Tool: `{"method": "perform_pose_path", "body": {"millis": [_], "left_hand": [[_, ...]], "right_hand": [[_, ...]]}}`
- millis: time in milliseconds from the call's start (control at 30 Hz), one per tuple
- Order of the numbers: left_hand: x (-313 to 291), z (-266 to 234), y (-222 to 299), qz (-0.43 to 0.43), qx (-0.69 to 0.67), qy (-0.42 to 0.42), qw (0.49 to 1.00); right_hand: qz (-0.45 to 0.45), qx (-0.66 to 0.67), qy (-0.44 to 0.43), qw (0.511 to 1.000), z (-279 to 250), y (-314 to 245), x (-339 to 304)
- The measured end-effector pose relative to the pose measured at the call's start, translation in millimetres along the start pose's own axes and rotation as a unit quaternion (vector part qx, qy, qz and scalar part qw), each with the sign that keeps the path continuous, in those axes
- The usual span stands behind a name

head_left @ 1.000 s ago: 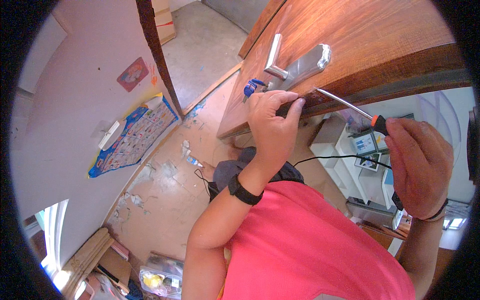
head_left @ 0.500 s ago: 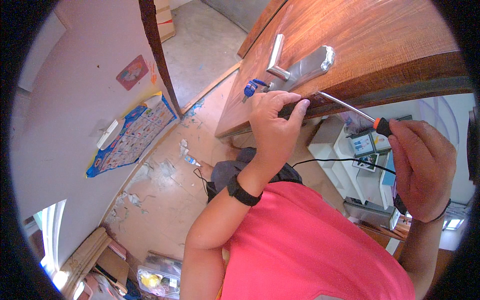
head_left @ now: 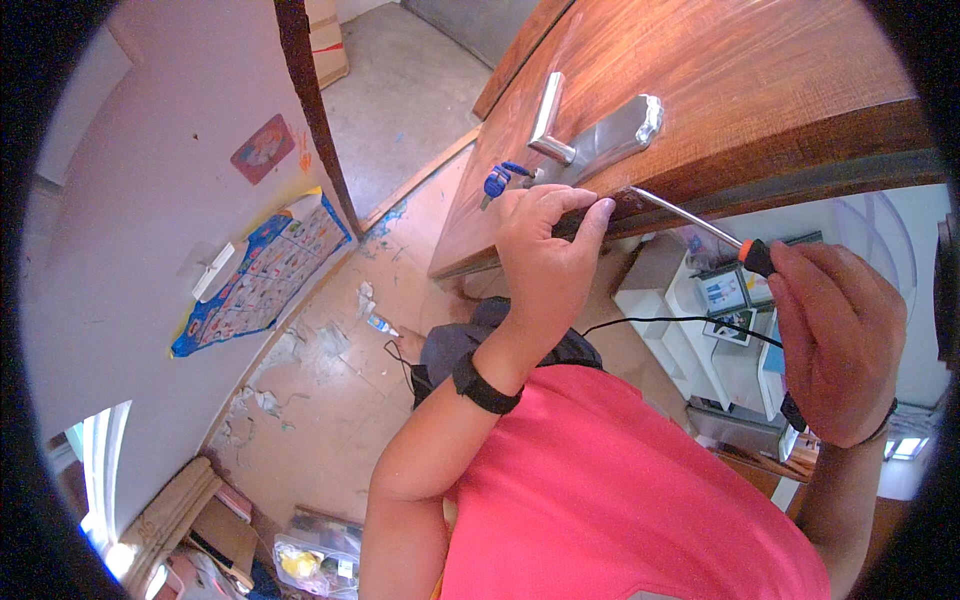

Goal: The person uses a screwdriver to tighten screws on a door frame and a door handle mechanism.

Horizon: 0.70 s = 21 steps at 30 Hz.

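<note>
Gripping the screwdriver point(head_left: 690, 218), the right hand point(head_left: 842, 340) holds its tip at the edge of the door point(head_left: 770, 80); just beside, the left hand point(head_left: 545, 245) curls thumb and forefinger close, whether pinching anything I cannot tell

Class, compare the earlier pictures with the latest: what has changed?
Nothing visibly changed beyond a slight shift of view; nothing was grasped or let go. The right hand still holds the screwdriver toward the door's edge; the left hand stays close by.
</note>
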<state>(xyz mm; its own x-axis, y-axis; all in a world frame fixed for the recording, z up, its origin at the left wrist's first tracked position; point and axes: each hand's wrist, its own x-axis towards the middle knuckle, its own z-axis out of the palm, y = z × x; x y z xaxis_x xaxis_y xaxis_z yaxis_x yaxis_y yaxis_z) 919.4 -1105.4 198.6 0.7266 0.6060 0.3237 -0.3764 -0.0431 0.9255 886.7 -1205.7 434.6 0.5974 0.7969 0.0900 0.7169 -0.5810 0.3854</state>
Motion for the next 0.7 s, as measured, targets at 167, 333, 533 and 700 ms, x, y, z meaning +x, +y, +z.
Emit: {"method": "perform_pose_path", "body": {"millis": [167, 333, 533, 700], "left_hand": [[0.3, -0.4, 3.3, -0.007, -0.002, 0.002, 1.000], [0.3, 0.2, 1.8, 0.009, 0.012, 0.002, 1.000], [-0.3, 0.0, 1.7, 0.006, 0.013, -0.007, 1.000], [0.3, -0.6, 4.3, 0.002, 0.014, 0.001, 1.000]], "right_hand": [[0.006, 0.007, 0.001, 1.000, 1.7, 2.4, -1.7], [0.022, -0.001, 0.007, 1.000, -1.1, 1.3, -2.2], [0.027, 0.008, -0.016, 0.999, -2.1, 0.2, -3.1], [0.022, 0.018, 0.002, 1.000, 0.7, 3.8, -4.4]]}}
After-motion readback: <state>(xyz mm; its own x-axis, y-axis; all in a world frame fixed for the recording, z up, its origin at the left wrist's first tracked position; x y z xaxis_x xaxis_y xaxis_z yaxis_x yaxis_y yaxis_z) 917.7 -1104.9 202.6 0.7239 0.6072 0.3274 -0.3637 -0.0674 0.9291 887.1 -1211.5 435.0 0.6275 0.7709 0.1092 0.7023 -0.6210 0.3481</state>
